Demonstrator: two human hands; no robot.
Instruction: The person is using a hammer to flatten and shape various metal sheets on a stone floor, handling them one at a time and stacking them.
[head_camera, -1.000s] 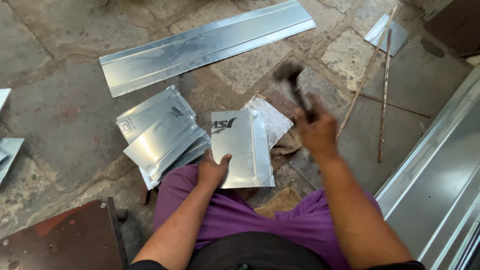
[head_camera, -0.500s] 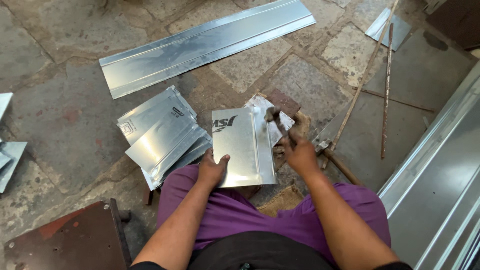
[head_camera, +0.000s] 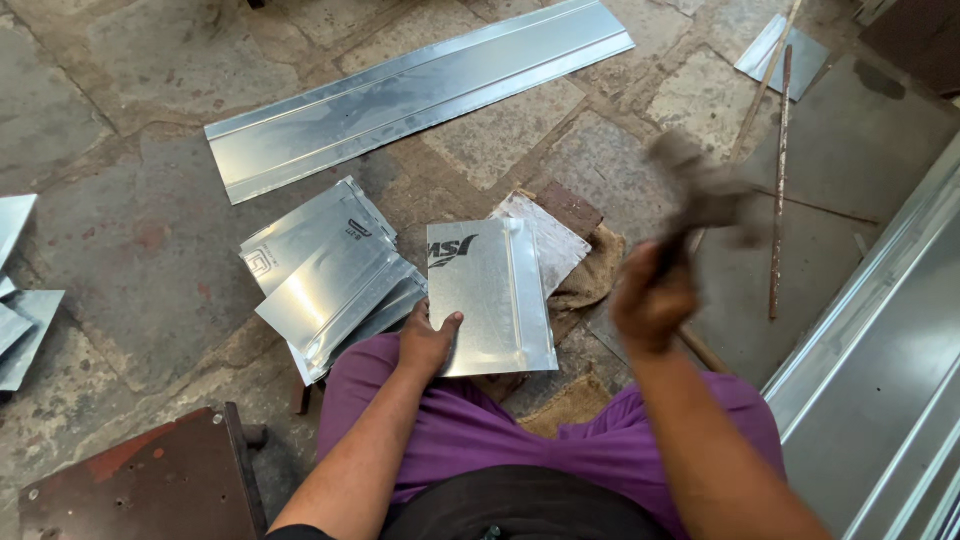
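My left hand (head_camera: 428, 342) presses down on the near edge of a small rectangular sheet-metal piece (head_camera: 490, 295) with a folded ridge along its right side. The piece lies over a block and burlap cloth (head_camera: 590, 275) in front of my knees. My right hand (head_camera: 652, 298) is raised to the right of the piece and grips a hammer (head_camera: 700, 190), which is blurred by motion and held up off the sheet.
A stack of similar cut metal pieces (head_camera: 325, 275) lies left of the sheet. A long folded metal strip (head_camera: 410, 95) lies on the stone floor beyond. Thin rods (head_camera: 779, 180) and large metal sheeting (head_camera: 880, 370) sit at right. A dark stool (head_camera: 150, 480) stands near left.
My right hand struck the hammer down at the sheet's right edge half a second ago and has now swung it back up and to the right. The left hand has stayed on the sheet.
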